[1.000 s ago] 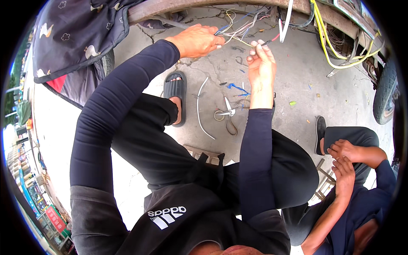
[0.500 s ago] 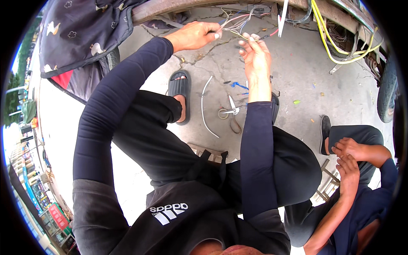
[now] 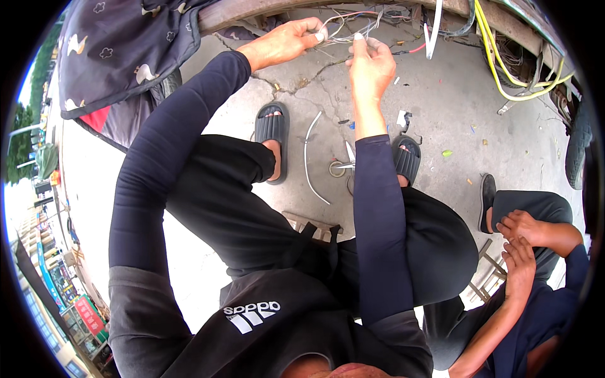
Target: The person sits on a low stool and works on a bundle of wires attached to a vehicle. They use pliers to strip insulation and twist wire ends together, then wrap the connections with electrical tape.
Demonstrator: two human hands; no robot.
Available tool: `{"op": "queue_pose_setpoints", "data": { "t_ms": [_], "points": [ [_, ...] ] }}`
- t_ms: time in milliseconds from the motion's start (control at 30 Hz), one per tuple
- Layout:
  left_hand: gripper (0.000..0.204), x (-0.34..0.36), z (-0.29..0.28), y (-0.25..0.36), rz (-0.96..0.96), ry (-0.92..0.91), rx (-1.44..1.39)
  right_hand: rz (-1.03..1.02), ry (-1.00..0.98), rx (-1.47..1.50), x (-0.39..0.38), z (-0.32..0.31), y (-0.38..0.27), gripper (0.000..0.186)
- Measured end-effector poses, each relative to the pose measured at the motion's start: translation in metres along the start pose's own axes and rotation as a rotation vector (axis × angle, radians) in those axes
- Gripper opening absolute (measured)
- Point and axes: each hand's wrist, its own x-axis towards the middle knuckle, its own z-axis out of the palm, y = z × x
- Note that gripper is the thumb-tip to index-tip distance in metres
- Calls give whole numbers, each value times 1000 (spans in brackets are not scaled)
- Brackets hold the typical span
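A loose bundle of thin wires, mostly pale with some red and blue, hangs beneath a long metal bar at the top. My left hand is closed on the left part of the bundle, thumb against the fingers. Close to its right, my right hand is pinched at the wires, thumb tip up; exactly which strands it grips is too small to tell. A red wire with a dark sleeve runs off to the right of that hand. Scissors lie on the ground, partly hidden by my right forearm.
The rusty metal bar spans the top edge. Yellow cable loops at upper right beside a wheel. A padded dark cover hangs at upper left. White tubing lies on the ground. Another person's hands rest at right.
My right hand has moved up and left, closer to my left hand, and its fingers have drawn together at the wires. My left hand stays at the bundle. The view has shifted slightly.
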Motion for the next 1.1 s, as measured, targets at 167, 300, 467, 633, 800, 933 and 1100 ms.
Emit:
{"op": "queue_pose_setpoints", "data": {
  "t_ms": [167,300,467,633,800,933,1100],
  "points": [
    [22,2,0,-3,-8,-13,-116,121,-55,224,-1,0,4,21],
    [21,4,0,-4,61,-22,-71,73,14,253,-20,0,14,21],
    [19,2,2,-4,3,-67,-174,-18,47,188,-42,-5,16,20],
    [20,-5,-3,3,-28,-85,-211,-88,-58,-45,-73,-7,19,14],
    [24,-11,-3,13,-23,-58,-284,-258,-147,-200,-90,-10,18,9],
    [28,-11,1,5,-41,-14,-261,-239,-127,-168,-86,-15,9,9],
    [32,-4,3,5,77,-40,-74,-123,-46,50,-52,-27,8,16]
  ]
}}
